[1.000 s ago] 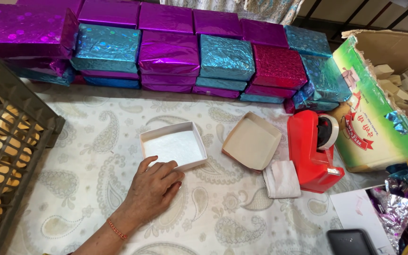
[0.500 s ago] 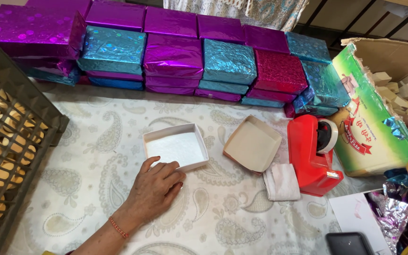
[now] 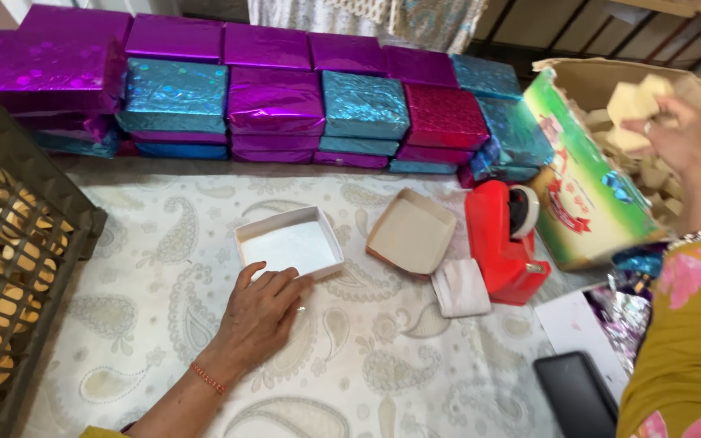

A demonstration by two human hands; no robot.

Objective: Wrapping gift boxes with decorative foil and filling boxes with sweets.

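White open box (image 3: 289,247) near edge under left hand (image 3: 263,312) fingertips; cloth bare around.

Red tape dispenser (image 3: 503,243) (beside foil-wrapped boxes (image 3: 277,97))

I see a worktop (image 3: 164,243) under a paisley cloth; on it lie an open white box (image 3: 289,250), its lid (image 3: 412,233), a red tape dispenser (image 3: 503,243), a folded cloth (image 3: 461,287), stacked foil-wrapped boxes (image 3: 273,101), a black phone (image 3: 575,393).

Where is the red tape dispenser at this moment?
The red tape dispenser stands right of centre on the cloth, between the open lid and the green carton, with a folded white cloth at its lower left.
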